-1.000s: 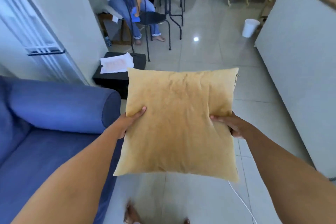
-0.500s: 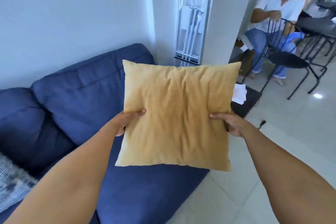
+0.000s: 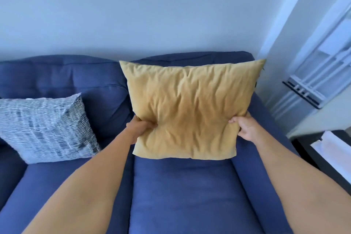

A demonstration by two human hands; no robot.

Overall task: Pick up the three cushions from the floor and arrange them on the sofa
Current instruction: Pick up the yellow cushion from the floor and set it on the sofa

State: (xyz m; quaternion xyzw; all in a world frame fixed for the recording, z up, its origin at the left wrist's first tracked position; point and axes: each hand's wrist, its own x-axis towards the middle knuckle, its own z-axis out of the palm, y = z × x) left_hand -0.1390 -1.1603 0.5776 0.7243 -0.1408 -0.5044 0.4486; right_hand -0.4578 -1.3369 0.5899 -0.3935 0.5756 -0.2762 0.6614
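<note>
2 hands grip yellow cushion (image 3: 190, 108) over sofa (image 3: 180, 195).

Bright, even daylight; soft shadows; slight blur; edges warped.

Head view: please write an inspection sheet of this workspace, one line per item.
Surface: blue sofa; right seat bare, no cushion lying on it yet.
Job's things: yellow cushion held upright over the right seat, in front of the backrest; striped cushion leaning on the backrest at left. Third cushion not in view.
Clutter: white paper on a dark table at right.
Grippers: left hand and right hand grip the yellow cushion's lower sides.
Cables: nothing seen.
Surroundings: plain wall behind; white grille at right.
</note>
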